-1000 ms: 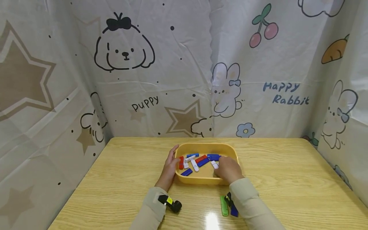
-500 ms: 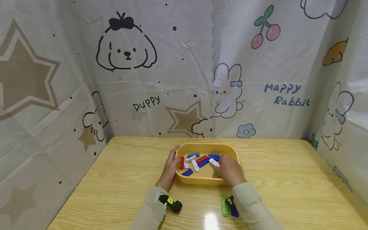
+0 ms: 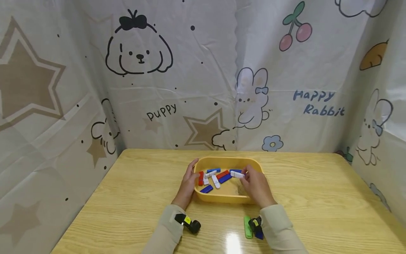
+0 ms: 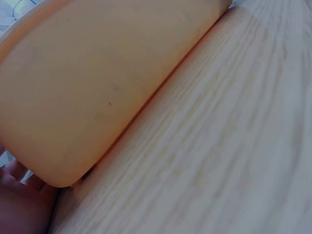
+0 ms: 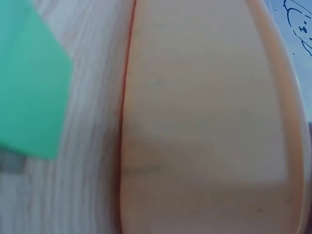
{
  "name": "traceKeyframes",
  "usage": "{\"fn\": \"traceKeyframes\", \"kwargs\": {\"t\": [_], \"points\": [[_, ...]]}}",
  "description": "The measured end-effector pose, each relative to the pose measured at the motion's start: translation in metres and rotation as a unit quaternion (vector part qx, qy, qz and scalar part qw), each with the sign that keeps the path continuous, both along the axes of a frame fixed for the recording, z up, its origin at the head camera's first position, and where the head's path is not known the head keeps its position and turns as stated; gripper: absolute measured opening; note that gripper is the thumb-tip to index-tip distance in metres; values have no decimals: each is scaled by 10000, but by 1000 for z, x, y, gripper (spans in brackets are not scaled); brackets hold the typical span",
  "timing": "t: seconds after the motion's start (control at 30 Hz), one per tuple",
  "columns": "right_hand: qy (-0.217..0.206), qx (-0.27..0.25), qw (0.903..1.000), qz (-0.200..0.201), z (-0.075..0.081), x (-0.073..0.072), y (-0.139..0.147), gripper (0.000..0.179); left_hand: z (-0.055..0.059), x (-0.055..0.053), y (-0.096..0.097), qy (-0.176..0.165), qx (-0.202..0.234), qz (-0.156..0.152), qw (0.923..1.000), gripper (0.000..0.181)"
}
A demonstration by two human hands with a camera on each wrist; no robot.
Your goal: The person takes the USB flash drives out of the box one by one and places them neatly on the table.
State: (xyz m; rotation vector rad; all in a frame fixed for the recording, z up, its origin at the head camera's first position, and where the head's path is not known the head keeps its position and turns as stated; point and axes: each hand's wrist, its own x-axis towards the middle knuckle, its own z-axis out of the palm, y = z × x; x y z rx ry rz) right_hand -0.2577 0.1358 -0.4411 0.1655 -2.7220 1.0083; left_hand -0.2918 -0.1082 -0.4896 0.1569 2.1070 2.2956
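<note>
In the head view a yellow plastic basket [image 3: 219,199] holds several USB sticks in red, white and blue. My left hand [image 3: 187,185] grips its left end, with the thumb over the rim and the other fingers outside. Between thumb and fingertips, my right hand [image 3: 257,185] pinches a white USB stick [image 3: 236,174] above the basket's right half. A red stick [image 3: 201,178] lies by my left thumb, and a blue stick [image 3: 207,189] is at the near left. The left wrist view has the basket's outer wall [image 4: 107,92] and part of my left hand [image 4: 22,204].
On the table [image 3: 142,211], a green USB stick [image 3: 248,227] lies in front of the basket. Beside it is a blue one [image 3: 259,233], partly hidden by the right wrist camera [image 3: 255,224]. A printed curtain [image 3: 171,88] surrounds the table's back and sides.
My right hand has lifted the white USB stick from the other sticks and turned it nearly level. My left hand keeps its grip on the basket.
</note>
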Motion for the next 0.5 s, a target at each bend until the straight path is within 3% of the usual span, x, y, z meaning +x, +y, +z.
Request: {"fn": "traceKeyframes", "kwargs": {"t": [0.27,0.33,0.5], "points": [[-104,-476,9984,271,3,-1,6,13,5,2,-1,-59,19,-61,10000,59],[-203,-712,9967,344,3,-1,10,12,12,6,-1,-94,11,-99,9999,59],[-585,-1558,9851,430,7,0,19,12,9,5,0,-78,-1,-95,9999,59]]}}
